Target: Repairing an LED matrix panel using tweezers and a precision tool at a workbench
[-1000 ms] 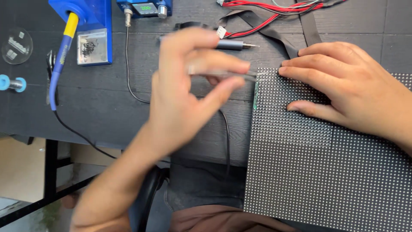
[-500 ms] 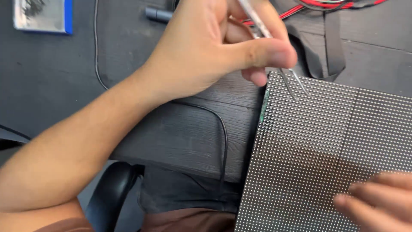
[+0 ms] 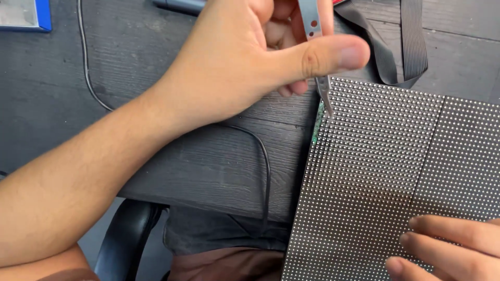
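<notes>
My left hand (image 3: 250, 57) grips a pair of metal tweezers (image 3: 316, 47) between thumb and fingers. The tweezer tips touch the upper left corner of a black panel covered in a grid of small dots (image 3: 385, 177), where a strip of green board edge shows. My right hand (image 3: 448, 247) lies flat on the panel's lower right part, fingers spread and pressing on it. The panel lies on a dark wooden table (image 3: 198, 156) and hangs over its near edge.
A thin black cable (image 3: 263, 156) curves across the table under my left arm. A grey flat ribbon cable (image 3: 401, 47) loops at the top right. A blue-edged box (image 3: 26, 15) sits at the top left. A black chair part (image 3: 125, 239) shows below the table.
My left hand has carried the tweezers from above the table down to the panel's upper left corner. My right hand has shifted from the panel's top to its lower right.
</notes>
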